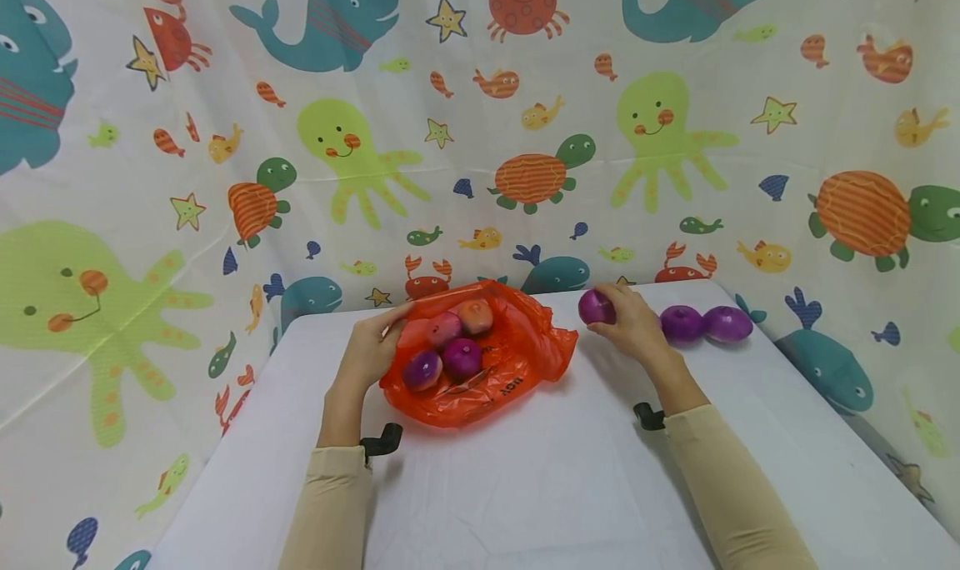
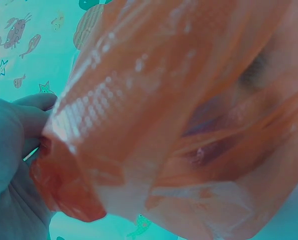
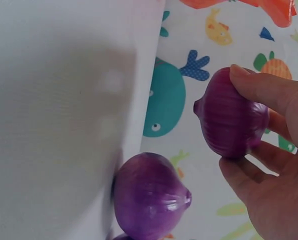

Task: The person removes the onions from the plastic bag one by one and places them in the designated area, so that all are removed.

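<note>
My left hand (image 1: 367, 352) grips the left edge of an orange-red plastic bag (image 1: 525, 366), which lies with its mouth spread wide. Inside the bag sit a purple onion (image 1: 462, 358), another purple, shiny one (image 1: 422, 371), and two reddish round fruits (image 1: 474, 317). In the left wrist view the bag film (image 2: 119, 125) covers most of the picture and its contents show only as blurs. Right of the bag, my right hand (image 1: 636, 324) holds a red onion (image 3: 229, 115) between thumb and fingers, raised over the table's far side.
Two more red onions, a nearer one (image 1: 681, 326) and an outer one (image 1: 727, 326), lie side by side at the table's far right. A white cloth covers the table (image 1: 525, 495). Behind its far edge hangs a curtain (image 1: 465, 95) printed with sea animals.
</note>
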`<state>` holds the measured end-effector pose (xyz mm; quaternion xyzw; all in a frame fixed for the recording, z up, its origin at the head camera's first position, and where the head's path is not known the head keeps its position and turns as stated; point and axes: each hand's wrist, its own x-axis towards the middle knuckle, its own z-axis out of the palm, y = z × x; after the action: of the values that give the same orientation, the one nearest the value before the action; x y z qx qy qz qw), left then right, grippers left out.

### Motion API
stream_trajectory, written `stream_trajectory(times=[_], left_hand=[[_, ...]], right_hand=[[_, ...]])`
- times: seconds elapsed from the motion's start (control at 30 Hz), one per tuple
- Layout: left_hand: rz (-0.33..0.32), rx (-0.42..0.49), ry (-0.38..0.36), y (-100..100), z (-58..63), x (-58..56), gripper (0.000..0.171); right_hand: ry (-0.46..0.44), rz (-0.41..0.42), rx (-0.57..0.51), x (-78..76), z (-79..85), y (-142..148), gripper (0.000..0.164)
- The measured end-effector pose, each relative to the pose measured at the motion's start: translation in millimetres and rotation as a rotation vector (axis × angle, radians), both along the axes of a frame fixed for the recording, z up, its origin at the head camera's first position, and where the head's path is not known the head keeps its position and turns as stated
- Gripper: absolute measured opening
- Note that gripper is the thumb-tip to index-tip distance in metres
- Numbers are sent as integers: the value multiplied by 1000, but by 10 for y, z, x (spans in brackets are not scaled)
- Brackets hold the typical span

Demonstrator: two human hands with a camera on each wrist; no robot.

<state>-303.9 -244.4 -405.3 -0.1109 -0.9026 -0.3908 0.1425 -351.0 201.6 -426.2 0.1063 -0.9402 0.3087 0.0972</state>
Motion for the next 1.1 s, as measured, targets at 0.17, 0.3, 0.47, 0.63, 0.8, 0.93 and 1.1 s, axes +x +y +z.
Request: stream_trajectory(times=[0.17, 0.3, 0.47, 0.63, 0.8, 0.93, 1.1], left_hand=[[14, 7, -20, -24, 17, 34, 42], [8, 4, -5, -39, 16, 28, 42], [5, 7, -8, -38, 15, 20, 42], [1, 9, -7, -29, 22, 19, 43], [-3, 7, -6, -22, 19, 13, 43], [-8, 13, -2, -21, 8, 2, 43], [-11, 14, 4, -10, 3, -3, 42]], right_hand=[[18, 36, 28, -57, -62, -28, 71], [12, 54, 37, -69, -87, -39, 71], [-10, 60, 50, -66, -103, -50, 71], [-22, 55, 55, -60, -110, -49, 71], [-17, 64, 74, -72, -138, -35, 70], [-30, 63, 79, -79, -155, -17, 70], [-52, 55, 83, -78, -182, -4, 71]])
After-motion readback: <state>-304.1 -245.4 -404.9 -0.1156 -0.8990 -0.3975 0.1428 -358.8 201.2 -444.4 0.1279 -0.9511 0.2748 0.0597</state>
